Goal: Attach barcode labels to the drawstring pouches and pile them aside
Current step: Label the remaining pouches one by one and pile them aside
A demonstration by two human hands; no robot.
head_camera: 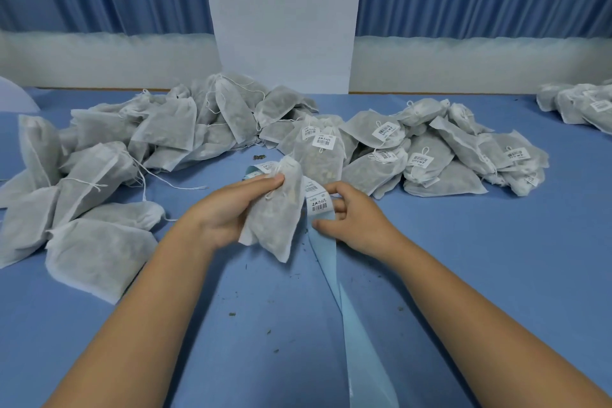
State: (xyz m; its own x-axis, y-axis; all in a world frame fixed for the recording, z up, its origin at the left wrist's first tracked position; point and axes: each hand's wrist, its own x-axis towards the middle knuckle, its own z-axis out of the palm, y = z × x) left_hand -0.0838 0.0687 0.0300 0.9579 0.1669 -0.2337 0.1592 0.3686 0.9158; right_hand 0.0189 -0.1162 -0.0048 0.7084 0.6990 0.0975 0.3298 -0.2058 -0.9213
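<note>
Left hand (pixel 228 209) grips pouch (pixel 275 212) — right hand (pixel 351 219) pinches label strip (pixel 323 225).

Bare left forearm (pixel 155 301), bare right forearm (pixel 463 295)

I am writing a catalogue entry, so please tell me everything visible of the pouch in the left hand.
The pouch is a pale grey-white bag of thin, slightly see-through fabric, filled with dark and yellowish bits. A white drawstring gathers its neck. No label shows on it. The left hand grips it near the neck, tilted, over the blue table; its right edge overlaps the label strip.
</note>
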